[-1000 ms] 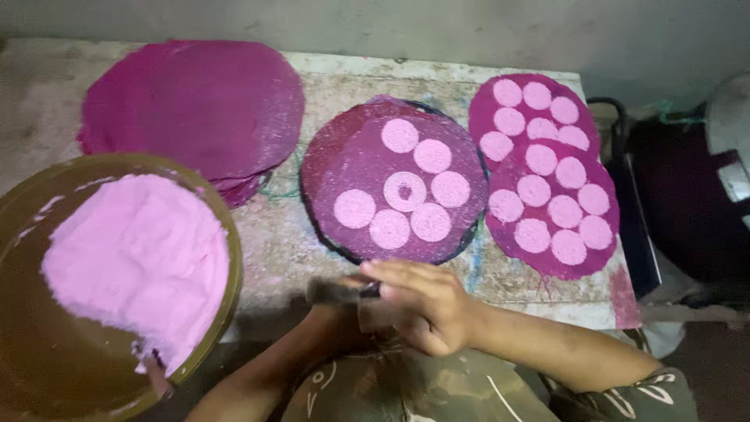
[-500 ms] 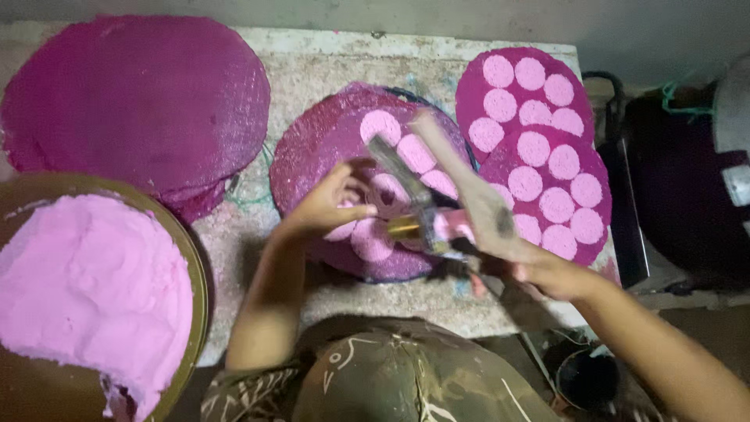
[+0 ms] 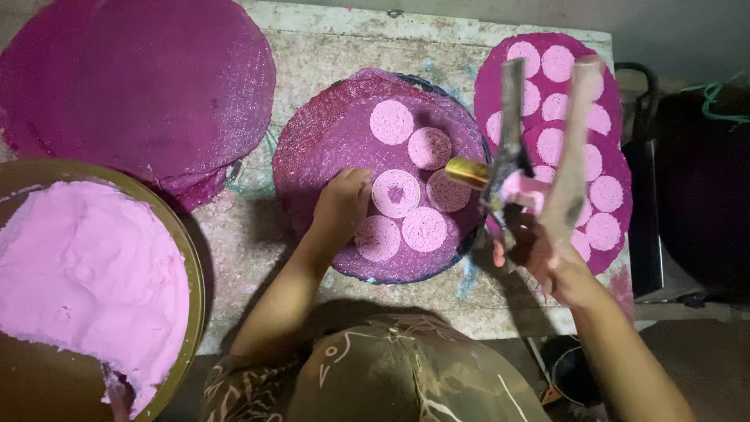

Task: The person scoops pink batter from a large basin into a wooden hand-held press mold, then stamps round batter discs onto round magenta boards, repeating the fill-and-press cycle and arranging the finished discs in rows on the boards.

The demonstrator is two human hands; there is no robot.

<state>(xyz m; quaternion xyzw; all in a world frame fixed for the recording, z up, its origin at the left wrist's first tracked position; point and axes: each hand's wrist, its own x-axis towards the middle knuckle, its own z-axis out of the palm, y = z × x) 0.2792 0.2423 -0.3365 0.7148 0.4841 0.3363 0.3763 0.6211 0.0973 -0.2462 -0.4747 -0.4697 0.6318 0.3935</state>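
The two-handled metal press point(image 3: 512, 168) now stands lifted at the right of centre, its long handles spread and pointing up the frame, a dab of pink dough at its hinge and a brass barrel at its left side. Half a second ago it lay lower, over the middle tray; it has since swung right and clear of the discs. The right hand point(image 3: 547, 254) is closed around the lower ends of the handles. The left hand point(image 3: 344, 205) has drawn back to the left edge of the round mesh tray point(image 3: 312, 148), fingers curled down on the mesh beside the six pale pink discs point(image 3: 397, 193), which now lie uncovered. Further right on the bench point(image 3: 328, 47) sits a filled tray of discs point(image 3: 605, 191); upper left a stack of bare magenta mesh mats point(image 3: 133, 86); lower left a brown bowl point(image 3: 183, 258) of pink dough point(image 3: 78, 273).
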